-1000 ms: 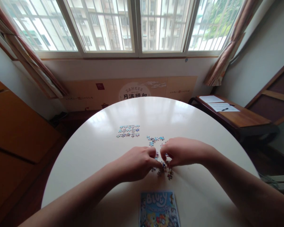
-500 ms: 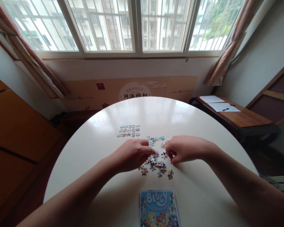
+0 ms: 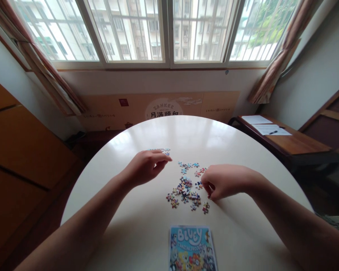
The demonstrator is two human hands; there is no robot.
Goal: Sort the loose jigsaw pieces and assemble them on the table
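A pile of loose puzzle pieces lies on the round white table. My right hand rests at the pile's right edge, fingers curled down onto the table; what they hold is hidden. My left hand hovers left of the pile with thumb and forefinger pinched together, pointing at a small assembled patch of puzzle, which it mostly covers. I cannot see whether a piece sits in the pinch. A short joined strip of blue pieces lies beyond the pile. The Bluey puzzle picture card lies at the near edge.
A wooden side table with papers and a pen stands to the right. A printed cardboard panel leans under the window. A wooden cabinet is on the left, and curtains hang at both sides.
My left hand has lifted out of the pile and moved up and left to the assembled patch. My right hand stayed beside the pile, which now shows uncovered.
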